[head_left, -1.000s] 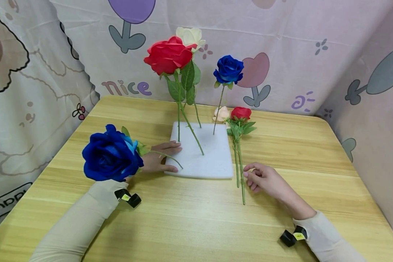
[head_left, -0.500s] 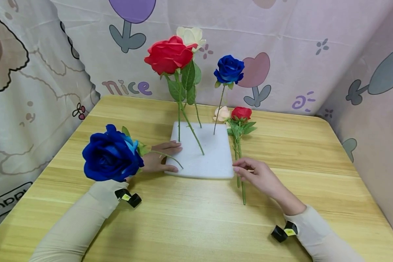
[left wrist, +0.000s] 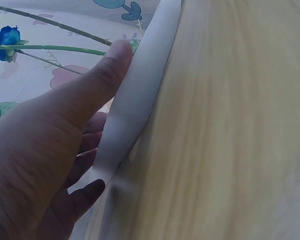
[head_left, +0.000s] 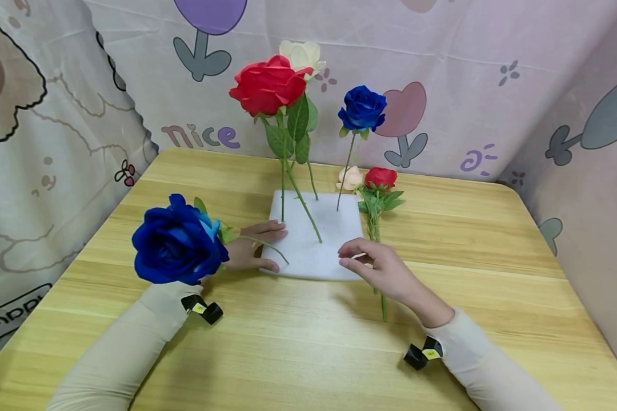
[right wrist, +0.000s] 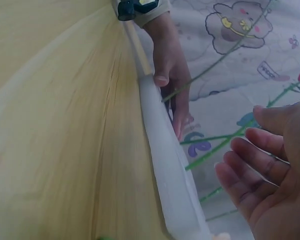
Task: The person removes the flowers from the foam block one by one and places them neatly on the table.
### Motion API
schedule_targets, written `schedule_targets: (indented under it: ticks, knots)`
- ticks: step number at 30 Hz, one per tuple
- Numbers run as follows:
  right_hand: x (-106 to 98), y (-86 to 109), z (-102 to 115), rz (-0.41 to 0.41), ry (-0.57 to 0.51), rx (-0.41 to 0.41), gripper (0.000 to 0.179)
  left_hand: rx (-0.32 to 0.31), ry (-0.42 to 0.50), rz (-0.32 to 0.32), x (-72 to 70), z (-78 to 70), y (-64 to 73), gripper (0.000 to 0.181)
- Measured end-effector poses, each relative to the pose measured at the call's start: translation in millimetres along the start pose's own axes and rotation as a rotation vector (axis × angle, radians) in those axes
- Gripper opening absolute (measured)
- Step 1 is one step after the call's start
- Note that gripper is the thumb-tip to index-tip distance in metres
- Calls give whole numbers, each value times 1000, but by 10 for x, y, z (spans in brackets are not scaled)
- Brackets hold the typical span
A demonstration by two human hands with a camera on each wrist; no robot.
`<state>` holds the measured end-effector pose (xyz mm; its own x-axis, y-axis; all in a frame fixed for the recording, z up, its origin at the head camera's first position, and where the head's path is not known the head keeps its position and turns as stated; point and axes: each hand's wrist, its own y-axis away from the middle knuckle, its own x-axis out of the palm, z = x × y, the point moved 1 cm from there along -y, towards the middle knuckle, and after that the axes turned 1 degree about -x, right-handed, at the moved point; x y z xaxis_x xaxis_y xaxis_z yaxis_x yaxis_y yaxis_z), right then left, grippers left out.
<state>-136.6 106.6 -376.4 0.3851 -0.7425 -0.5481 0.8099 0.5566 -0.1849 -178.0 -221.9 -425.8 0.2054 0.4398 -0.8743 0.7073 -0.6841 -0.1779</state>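
A white foam board lies on the table with several artificial roses stuck upright or tilted in it. My left hand rests on its left edge, thumb and fingers extended, partly behind a large blue rose that leans out to the left. Above the board's right front part hovers my right hand, fingers loosely bent, nothing between them. Farther back stand a red rose, a cream rose and a smaller blue rose.
A second red rose and a pale pink rose lie to the right of the board, their stems pointing toward me. A printed curtain hangs behind the wooden table.
My right hand has moved left, from beside the lying stems to over the foam board's right front part. The left hand has stayed on the board's edge.
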Motion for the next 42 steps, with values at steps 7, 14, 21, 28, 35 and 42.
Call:
schedule_targets:
  ticks: [7, 14, 21, 28, 35, 42]
  knots:
    - [145, -167, 81, 31, -35, -83, 20, 32, 3, -20, -8, -15, 0, 86]
    - [316, -330, 110, 60, -75, -123, 25, -22, -16, 8, 9, 7, -11, 88]
    - [492, -469, 102, 80, -116, -144, 27, -15, 7, -24, 18, 9, -10, 89]
    - [657, -574, 101, 103, -145, -165, 26, -26, 6, -15, 6, -22, -4, 86]
    - [755, -645, 99, 131, -168, -174, 22, -8, -6, -18, -8, -59, -4, 84]
    - [808, -692, 100, 163, -173, -181, 22, -14, 22, -17, 35, 3, 7, 84]
